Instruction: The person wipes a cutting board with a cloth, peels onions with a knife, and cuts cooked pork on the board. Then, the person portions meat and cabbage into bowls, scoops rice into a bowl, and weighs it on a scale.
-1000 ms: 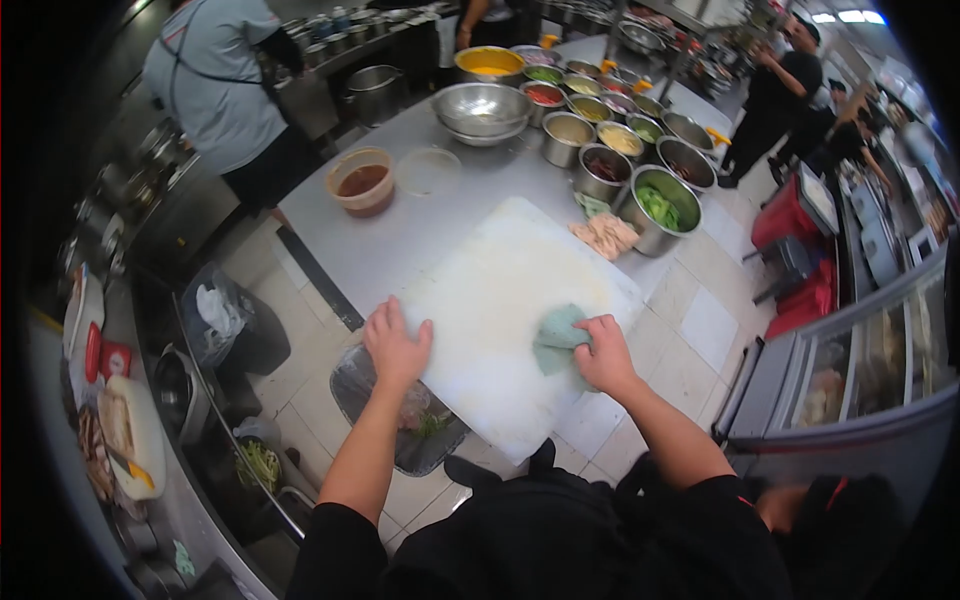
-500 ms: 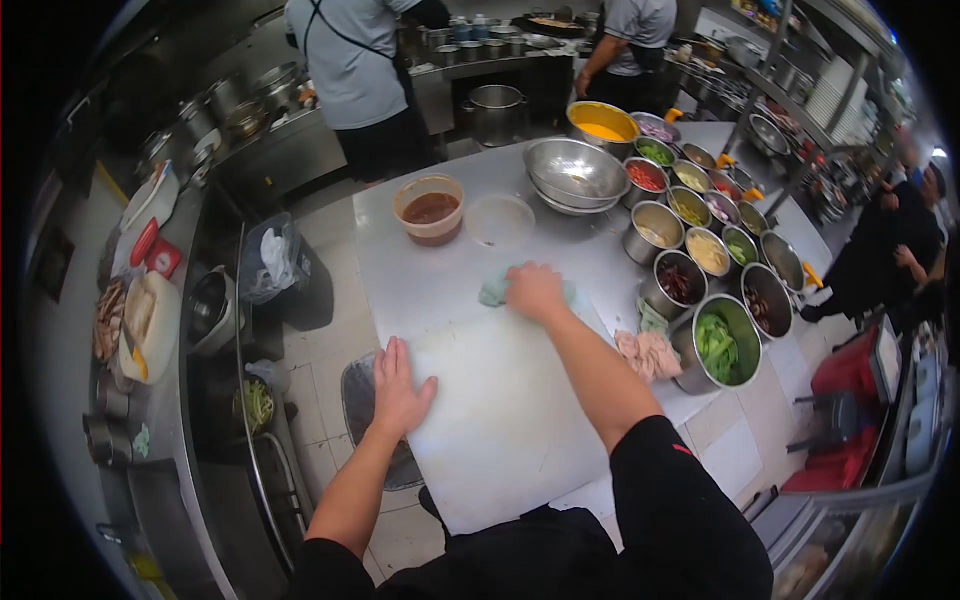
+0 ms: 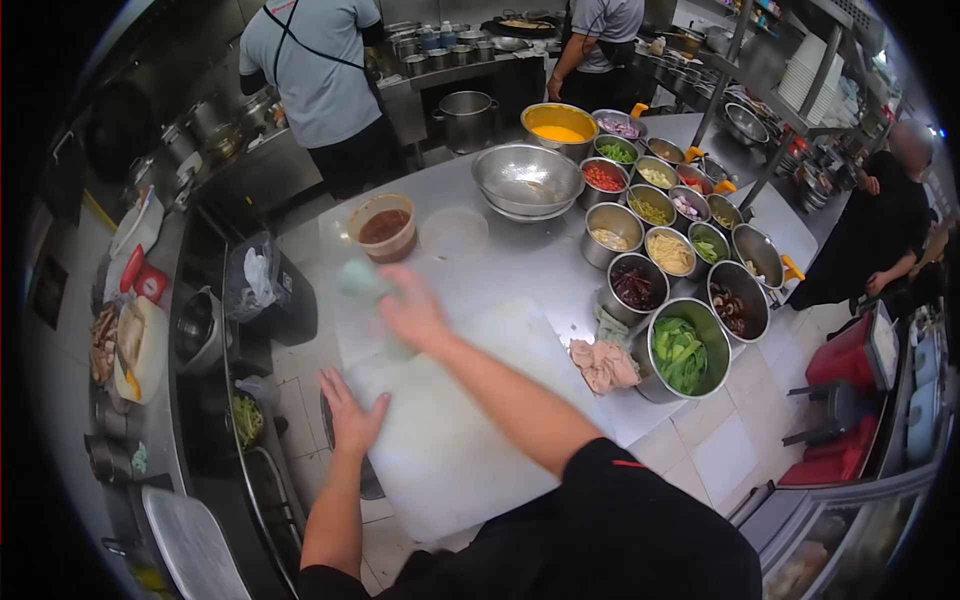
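Note:
My right hand [image 3: 415,312], smeared by motion, grips a pale green cloth [image 3: 362,281] at the far left corner of a white cutting board [image 3: 470,430]. Part of the cloth is blurred too. My left hand [image 3: 352,412] lies with fingers spread on the board's left edge and holds nothing. Just beyond the cloth stands a plastic tub [image 3: 403,246] of brown sauce. A round translucent lid [image 3: 454,234] lies flat beside it on the steel table [image 3: 520,262].
Stacked steel bowls [image 3: 527,182] sit behind the board. Several steel pots of cut ingredients crowd the right, including one with green leaves [image 3: 682,352]. A crumpled pink cloth [image 3: 603,366] lies near it. A bin [image 3: 283,312] stands left. Other people stand at the back and right.
My right hand has swept the green cloth leftward, from behind the board's middle to its far left corner. My left hand stays on the left edge. The head view has shifted somewhat.

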Demonstrator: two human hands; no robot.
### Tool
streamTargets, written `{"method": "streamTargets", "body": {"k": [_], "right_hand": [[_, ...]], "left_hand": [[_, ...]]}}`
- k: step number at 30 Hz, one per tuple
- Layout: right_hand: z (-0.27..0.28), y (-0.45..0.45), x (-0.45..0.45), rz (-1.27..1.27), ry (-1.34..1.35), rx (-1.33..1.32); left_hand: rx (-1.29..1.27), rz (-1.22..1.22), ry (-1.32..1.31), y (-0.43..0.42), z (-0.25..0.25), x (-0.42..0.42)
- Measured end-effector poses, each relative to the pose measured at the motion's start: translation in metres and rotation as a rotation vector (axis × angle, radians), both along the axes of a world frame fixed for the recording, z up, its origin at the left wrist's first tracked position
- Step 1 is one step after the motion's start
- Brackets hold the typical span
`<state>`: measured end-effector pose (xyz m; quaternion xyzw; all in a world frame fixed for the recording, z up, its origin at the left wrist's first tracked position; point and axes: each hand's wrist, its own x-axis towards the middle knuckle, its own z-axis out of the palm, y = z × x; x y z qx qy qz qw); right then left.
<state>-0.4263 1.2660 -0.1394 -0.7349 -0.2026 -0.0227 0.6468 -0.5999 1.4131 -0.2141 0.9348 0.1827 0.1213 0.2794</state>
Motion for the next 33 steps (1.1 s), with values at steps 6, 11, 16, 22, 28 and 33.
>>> {"method": "streamTargets", "body": {"k": [6, 11, 16, 22, 28, 33], "right_hand": [[0.05, -0.2, 0.008, -0.29, 0.002, -0.918], [0.114, -0.337, -0.032, -0.191, 0.014, -0.842], [0.19, -0.523, -0.113, -0.547, -0.029, -0.725], [0.171, -0.711, -0.133, -0.707, 0.062, -0.7], [0.119, -0.812, -0.12, -0.557, 0.2, -0.784], [0.135, -0.88, -0.064, -0.674, 0.063, -0.785]], "left_hand": [[-0.016, -0.056, -0.03, 0.009, -0.009, 0.0], [0.088, -0.134, 0.1, 0.013, 0.005, 0.004], [0.268, -0.118, 0.094, -0.038, 0.071, 0.057], [0.259, -0.522, -0.478, -0.327, 0.217, 0.144], [0.315, -0.837, -0.509, -0.552, 0.282, 0.206], [0.222, -0.716, -0.554, -0.612, 0.336, 0.255]]}}
